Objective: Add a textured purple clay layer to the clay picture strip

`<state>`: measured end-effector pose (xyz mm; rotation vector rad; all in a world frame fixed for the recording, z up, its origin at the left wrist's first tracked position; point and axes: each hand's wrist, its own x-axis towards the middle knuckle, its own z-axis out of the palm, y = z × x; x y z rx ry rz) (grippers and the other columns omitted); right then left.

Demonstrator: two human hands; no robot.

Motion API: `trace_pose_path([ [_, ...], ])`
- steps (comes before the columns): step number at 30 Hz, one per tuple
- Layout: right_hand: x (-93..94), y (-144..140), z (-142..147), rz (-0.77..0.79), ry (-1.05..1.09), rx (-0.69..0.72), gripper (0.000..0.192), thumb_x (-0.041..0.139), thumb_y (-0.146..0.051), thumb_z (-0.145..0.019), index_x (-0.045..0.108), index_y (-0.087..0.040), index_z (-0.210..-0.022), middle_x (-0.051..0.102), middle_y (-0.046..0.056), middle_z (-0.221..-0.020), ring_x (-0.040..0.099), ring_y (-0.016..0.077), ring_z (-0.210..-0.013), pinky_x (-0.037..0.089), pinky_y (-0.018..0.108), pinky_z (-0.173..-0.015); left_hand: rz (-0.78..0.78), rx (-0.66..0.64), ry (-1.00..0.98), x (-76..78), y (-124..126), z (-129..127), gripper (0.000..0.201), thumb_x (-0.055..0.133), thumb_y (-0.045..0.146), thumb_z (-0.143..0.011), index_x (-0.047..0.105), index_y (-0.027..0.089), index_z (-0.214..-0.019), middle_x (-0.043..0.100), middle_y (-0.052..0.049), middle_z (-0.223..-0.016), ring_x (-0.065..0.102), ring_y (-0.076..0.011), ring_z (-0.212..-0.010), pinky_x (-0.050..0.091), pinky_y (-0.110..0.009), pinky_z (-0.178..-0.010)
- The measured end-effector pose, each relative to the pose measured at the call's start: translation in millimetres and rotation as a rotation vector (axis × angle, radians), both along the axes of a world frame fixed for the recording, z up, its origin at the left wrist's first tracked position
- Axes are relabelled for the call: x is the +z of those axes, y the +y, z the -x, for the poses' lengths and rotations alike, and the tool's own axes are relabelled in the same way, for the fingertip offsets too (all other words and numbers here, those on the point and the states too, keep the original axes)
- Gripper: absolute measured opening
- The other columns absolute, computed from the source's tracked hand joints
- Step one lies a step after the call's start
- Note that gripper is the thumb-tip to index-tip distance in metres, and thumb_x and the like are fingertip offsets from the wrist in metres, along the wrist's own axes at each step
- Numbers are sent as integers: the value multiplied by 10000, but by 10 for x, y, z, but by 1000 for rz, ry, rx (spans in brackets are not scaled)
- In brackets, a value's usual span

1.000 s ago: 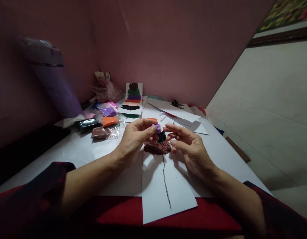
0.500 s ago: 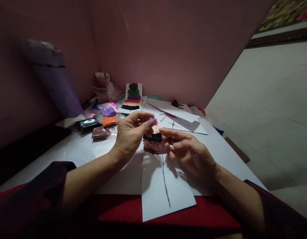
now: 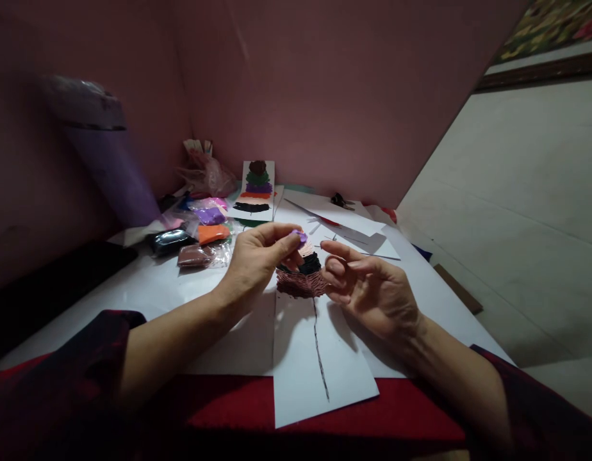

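Nearest us, a white sheet (image 3: 320, 365) overhangs the desk (image 3: 147, 288) edge above a red cloth (image 3: 229, 410); a thin dark line runs up its middle. At the top of that line sit stacked textured clay bands (image 3: 300, 275): brown lowest, black above, then a pale pink strip.

Left hand (image 3: 255, 262): grip closed, thumb and forefinger pinching a small purple clay piece (image 3: 300, 237), held just above the top of the bands. We cannot tell whether the piece touches the pink strip; the light is poor there.

Right hand (image 3: 373, 291): grip loose and half open, fingers curled, palm turned inward, holding nothing. Its fingertips sit just beside the right end of the brown band.

Left of the hands, near them: bagged clay packets (image 3: 202, 240) in brown, orange, black and purple. Right of the hands: more white sheets (image 3: 353, 234), overlapping.

Further back: a finished card (image 3: 255, 187) leaning at the pink wall (image 3: 325, 96), with coloured bands in green, purple, orange, pink and black. A crumpled plastic bag (image 3: 204, 173) lies left of it. Far left, blurred, a purple container (image 3: 104, 153) with a clear lid
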<state>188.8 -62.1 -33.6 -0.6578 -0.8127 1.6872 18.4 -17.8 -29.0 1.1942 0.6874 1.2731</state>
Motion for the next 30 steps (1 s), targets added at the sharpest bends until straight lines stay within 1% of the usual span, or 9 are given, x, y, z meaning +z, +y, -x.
trace_pose_path([
  [3, -46, 27, 16, -36, -117, -5, 325, 581, -197, -728, 728, -156, -1015, 524, -18, -587, 439, 100, -527, 347, 202, -454, 225, -180, -61, 6, -27, -6, 110, 707, 137, -754, 695, 81, -847, 686, -46, -693, 639, -104, -574, 521, -201, -559],
  [6, -100, 57, 24, -65, -297, -16, 349, 598, -210, -755, 716, -171, -1080, 551, -13, -572, 437, 103, -501, 315, 205, -425, 321, -250, -103, 31, -51, -8, 51, 641, 69, -792, 687, 76, -812, 679, -52, -650, 640, -103, -537, 538, -206, -563],
  [13, -79, 39, -1, -125, -185, -163, 279, 584, -177, -677, 758, -218, -892, 524, -35, -531, 417, 92, -493, 318, 199, -440, 377, -165, -116, 82, -47, -19, 145, 575, -6, -811, 698, 70, -814, 693, -61, -722, 653, -98, -559, 545, -198, -585],
  [16, -94, 17, 23, -185, -320, -115, 341, 573, -147, -685, 760, -210, -964, 557, -24, -534, 409, 92, -482, 300, 199, -425, 357, -254, -115, 66, -54, -13, 140, 581, 17, -810, 704, 73, -848, 691, -72, -708, 660, -120, -583, 556, -232, -619],
  [18, -95, 12, 35, -169, -371, -76, 379, 568, -124, -690, 747, -191, -1017, 560, -23, -527, 386, 87, -462, 276, 194, -404, 344, -309, -110, 61, -54, -3, 142, 580, 33, -811, 704, 76, -865, 689, -77, -688, 658, -134, -575, 560, -258, -619],
  [21, -53, 17, 22, -77, -204, -49, 359, 556, -128, -673, 738, -175, -979, 518, -34, -495, 361, 85, -436, 246, 182, -363, 330, -256, -117, 71, -43, 7, 154, 574, 18, -806, 700, 78, -872, 683, -62, -690, 632, -103, -538, 532, -215, -576],
  [26, 30, 24, -30, 41, 41, -50, 118, 552, -132, -658, 662, -136, -700, 440, -38, -481, 336, 75, -420, 259, 159, -328, 328, -189, -116, 74, -23, -4, 192, 513, 75, -888, 692, 70, -959, 656, -49, -696, 604, -72, -533, 494, -177, -563],
  [28, 38, 19, -39, 56, 95, -13, 63, 545, -128, -665, 606, -139, -658, 425, -38, -505, 315, 68, -423, 242, 145, -315, 314, -199, -123, 52, -16, -7, 152, 559, 136, -887, 697, 75, -909, 661, -52, -728, 614, -82, -569, 499, -192, -583],
  [30, 37, 12, -39, 66, 131, 13, 45, 537, -123, -671, 562, -151, -647, 397, -44, -518, 291, 68, -425, 228, 135, -307, 296, -203, -133, 27, -10, -6, 75, 669, 155, -817, 699, 93, -847, 673, -47, -772, 626, -92, -613, 505, -208, -609],
])
